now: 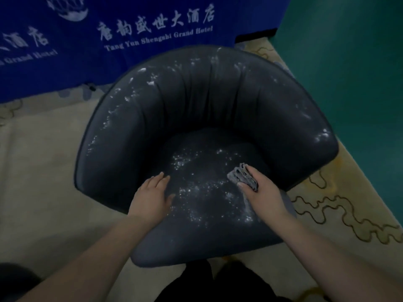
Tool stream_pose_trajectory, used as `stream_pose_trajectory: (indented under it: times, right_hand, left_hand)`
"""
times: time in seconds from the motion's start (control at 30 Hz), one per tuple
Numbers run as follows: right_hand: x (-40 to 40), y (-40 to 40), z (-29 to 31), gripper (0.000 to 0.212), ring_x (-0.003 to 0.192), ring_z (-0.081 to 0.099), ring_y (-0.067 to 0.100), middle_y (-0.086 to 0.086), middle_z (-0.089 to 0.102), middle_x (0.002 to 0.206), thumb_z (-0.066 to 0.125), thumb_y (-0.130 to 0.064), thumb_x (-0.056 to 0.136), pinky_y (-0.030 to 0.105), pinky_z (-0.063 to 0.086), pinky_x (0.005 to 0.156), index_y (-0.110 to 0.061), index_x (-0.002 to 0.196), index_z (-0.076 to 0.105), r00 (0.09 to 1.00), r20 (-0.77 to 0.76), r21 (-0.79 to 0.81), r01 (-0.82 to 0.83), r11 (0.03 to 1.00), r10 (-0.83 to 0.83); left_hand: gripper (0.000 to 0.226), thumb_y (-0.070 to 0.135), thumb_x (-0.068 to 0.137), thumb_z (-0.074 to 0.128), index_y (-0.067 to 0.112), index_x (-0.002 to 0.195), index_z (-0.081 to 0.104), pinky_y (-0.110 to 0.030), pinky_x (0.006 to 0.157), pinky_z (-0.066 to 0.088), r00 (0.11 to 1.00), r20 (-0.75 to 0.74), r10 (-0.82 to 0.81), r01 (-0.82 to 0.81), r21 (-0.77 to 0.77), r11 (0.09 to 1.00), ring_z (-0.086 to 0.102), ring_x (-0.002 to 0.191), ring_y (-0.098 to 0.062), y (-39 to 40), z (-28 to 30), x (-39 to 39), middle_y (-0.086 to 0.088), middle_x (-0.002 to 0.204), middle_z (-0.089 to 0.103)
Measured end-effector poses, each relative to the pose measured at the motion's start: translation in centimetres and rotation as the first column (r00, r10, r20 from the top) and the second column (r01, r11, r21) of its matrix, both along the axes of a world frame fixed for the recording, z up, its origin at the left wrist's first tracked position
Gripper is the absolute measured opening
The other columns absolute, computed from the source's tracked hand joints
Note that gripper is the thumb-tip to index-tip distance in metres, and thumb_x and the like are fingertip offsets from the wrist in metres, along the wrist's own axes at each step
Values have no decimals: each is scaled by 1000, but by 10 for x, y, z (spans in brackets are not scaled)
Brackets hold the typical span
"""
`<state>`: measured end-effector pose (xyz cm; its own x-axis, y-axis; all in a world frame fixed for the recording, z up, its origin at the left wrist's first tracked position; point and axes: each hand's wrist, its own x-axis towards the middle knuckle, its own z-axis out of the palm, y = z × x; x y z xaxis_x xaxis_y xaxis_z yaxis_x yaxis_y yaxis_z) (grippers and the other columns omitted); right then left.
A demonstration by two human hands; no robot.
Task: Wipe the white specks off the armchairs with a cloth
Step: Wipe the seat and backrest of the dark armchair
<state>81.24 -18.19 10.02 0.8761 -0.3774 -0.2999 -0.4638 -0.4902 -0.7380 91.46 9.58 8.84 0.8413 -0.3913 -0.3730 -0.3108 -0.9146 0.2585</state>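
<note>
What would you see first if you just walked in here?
First, the big dark armchair in the middle, sprinkled with white specks on its seat and curved back. Then the two hands over the seat: the right hand grips a grey cloth, the left hand lies flat. Behind hangs a blue hotel banner.

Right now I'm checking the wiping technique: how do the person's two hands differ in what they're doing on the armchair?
The left hand lies flat and holds nothing, fingers straight on the seat's left side; the right hand has fingers and thumb curled round a folded grey cloth. The left hand touches the seat directly, while the right hand meets it through the cloth. Both are over the armchair seat, among white specks.
</note>
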Motion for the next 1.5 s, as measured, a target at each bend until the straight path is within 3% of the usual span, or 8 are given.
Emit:
stream_pose_trajectory:
  times: [0.4,0.6,0.7,0.83,1.0,1.17,1.37,1.5]
  right_hand:
    - [134,26,-137,46,100,49,-24,-32,50,113,55,-27,96,-9,31,75,-31,140,43,998,10,217,-64,974,63]
    - [169,43,-198,72,109,54,-7,-20,53,125,76,-39,77,12,43,94,-35,139,40,981,-32,256,-178,950,193]
    - [187,49,-218,43,92,56,-18,-27,62,100,68,-33,87,-2,42,70,-34,126,52,972,44,175,-236,956,232]
    - [231,56,-234,30,91,59,-9,-30,64,93,58,-28,94,4,43,75,-58,100,57,930,177,80,-341,937,323]
    - [290,69,-264,34,110,50,23,5,54,115,62,-21,92,27,42,95,-10,124,61,862,252,-228,-389,893,440]
    - [299,90,-302,46,117,40,29,10,44,129,62,-31,91,37,37,102,-20,134,54,834,-1,-384,-510,770,552]
    - [264,76,-310,37,95,53,36,17,56,106,70,-8,84,46,49,83,-11,120,65,734,138,-392,-575,718,664]
    - [281,63,-315,39,96,51,35,17,50,106,65,-9,88,49,49,85,-8,127,60,834,133,-395,-450,801,535]
  left_hand:
    - [56,36,97,51,22,148,34,-26,115,22,952,-96,290,-302,-150,942,24,142,-14,7,-132,47,7,155,27]
    - [55,38,96,49,25,147,34,-27,115,26,913,-117,390,-406,-196,893,22,142,-10,3,-198,73,11,155,25]
    - [55,39,97,47,27,148,31,-23,114,22,911,-107,398,-412,-197,890,19,143,-9,3,-222,85,13,156,22]
    - [57,38,98,47,27,150,27,-17,111,10,921,-66,383,-388,-211,897,13,144,-9,5,-246,102,12,158,18]
    - [65,38,96,48,32,152,15,-21,115,13,919,-19,394,-387,-234,892,9,145,-7,10,-264,110,15,158,13]
    - [75,48,95,46,33,152,1,-29,118,16,934,-90,345,-356,-160,921,-3,146,-8,14,-279,107,18,158,-11]
    - [77,50,95,44,32,152,-4,-24,117,8,944,-88,318,-328,-128,936,-16,140,0,18,-289,99,23,147,-30]
    - [76,51,95,42,31,152,-5,-27,119,10,941,-90,326,-335,-119,935,-21,134,3,15,-289,97,21,147,-31]
